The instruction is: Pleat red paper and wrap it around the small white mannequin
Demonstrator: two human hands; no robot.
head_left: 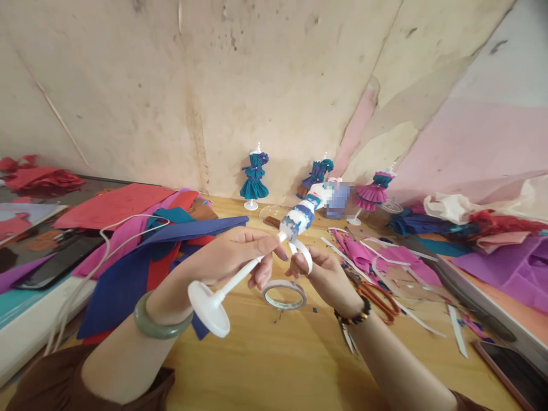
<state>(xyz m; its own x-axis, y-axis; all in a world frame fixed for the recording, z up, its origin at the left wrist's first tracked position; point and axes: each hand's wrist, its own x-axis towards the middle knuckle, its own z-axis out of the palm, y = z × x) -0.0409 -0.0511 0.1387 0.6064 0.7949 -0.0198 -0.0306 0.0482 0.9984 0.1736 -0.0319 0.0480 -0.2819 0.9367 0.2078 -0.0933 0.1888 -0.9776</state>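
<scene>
My left hand [240,251] is closed around the stem of a small white dress-form mannequin [305,216], which is tilted with its round base [209,311] toward me. Patches of blue and teal fabric and white bands cover its body. Between the fingers of my right hand [321,274] is a curled strip of white tape [305,258], its upper end close to the mannequin's lower end; whether it sticks there I cannot tell. A roll of tape [285,306] is just below both hands.
Dressed mini mannequins [254,177] stand along the wall. Coloured fabric sheets [124,268] pile up at left, with a white cable [105,257] across them. Orange-handled scissors [381,299], pink scraps [398,257] and paper strips lie right. A phone [514,371] is at the lower right edge.
</scene>
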